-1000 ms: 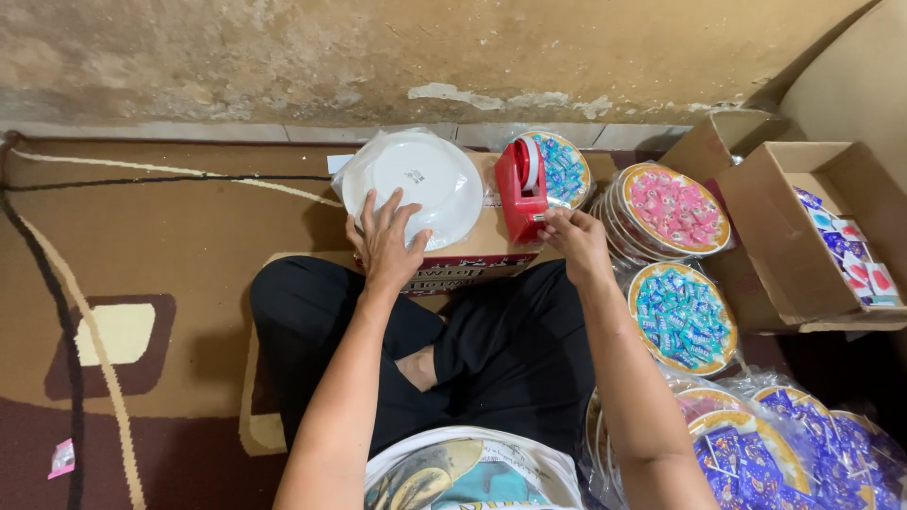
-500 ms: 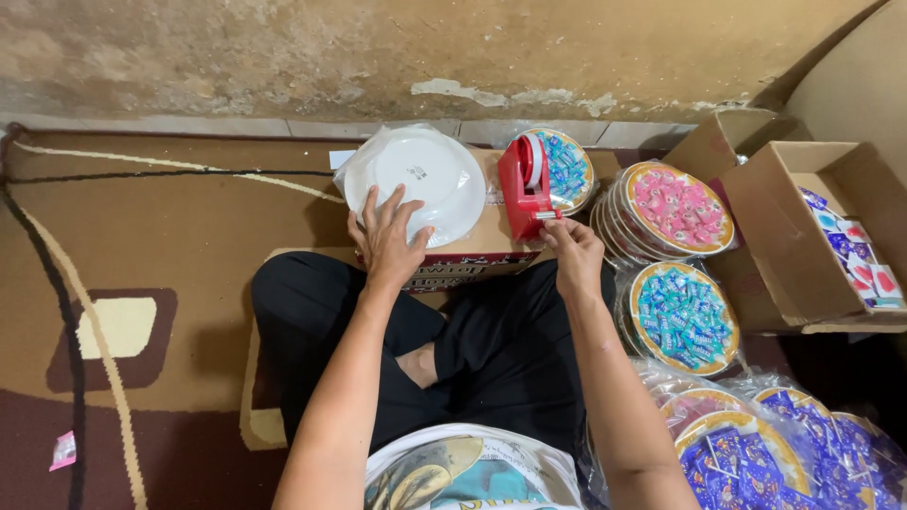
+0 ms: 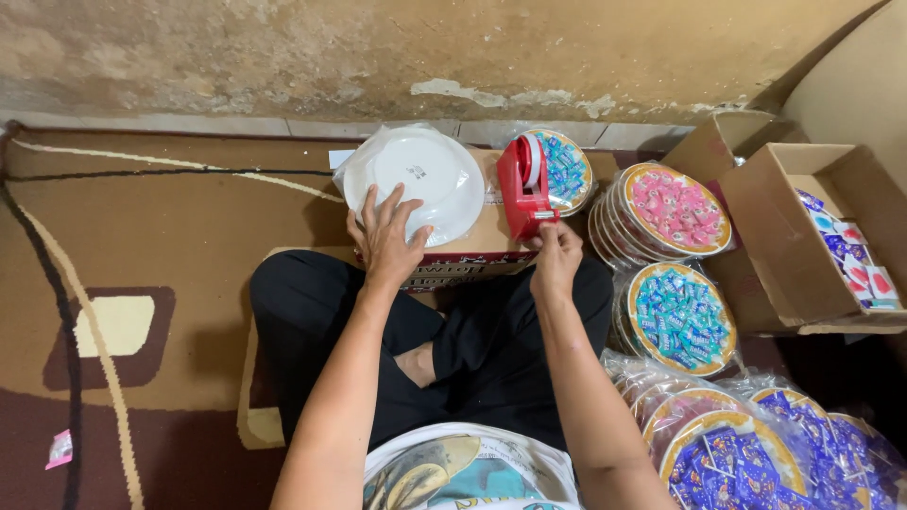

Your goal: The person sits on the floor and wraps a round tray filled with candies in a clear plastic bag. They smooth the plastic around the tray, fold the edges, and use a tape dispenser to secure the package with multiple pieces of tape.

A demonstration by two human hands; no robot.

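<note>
A white plate wrapped in clear plastic [image 3: 416, 179] lies upside down on a cardboard box [image 3: 477, 250] in front of my crossed legs. My left hand [image 3: 385, 236] rests flat on the plate's near edge, fingers spread. A red tape dispenser [image 3: 522, 187] stands on the box to the right of the plate. My right hand [image 3: 556, 255] is at the dispenser's front end, fingertips pinched at the tape's cutter.
Wrapped plates filled with sweets sit to the right: a blue one behind the dispenser [image 3: 565, 168], a pink stack [image 3: 669, 210], a blue stack [image 3: 682, 317], and several purple ones [image 3: 746, 463]. An open cardboard box [image 3: 812, 236] stands at far right. A wall runs along the back.
My right hand has slid down from the dispenser's side to its front end. The left hand stays on the plate.
</note>
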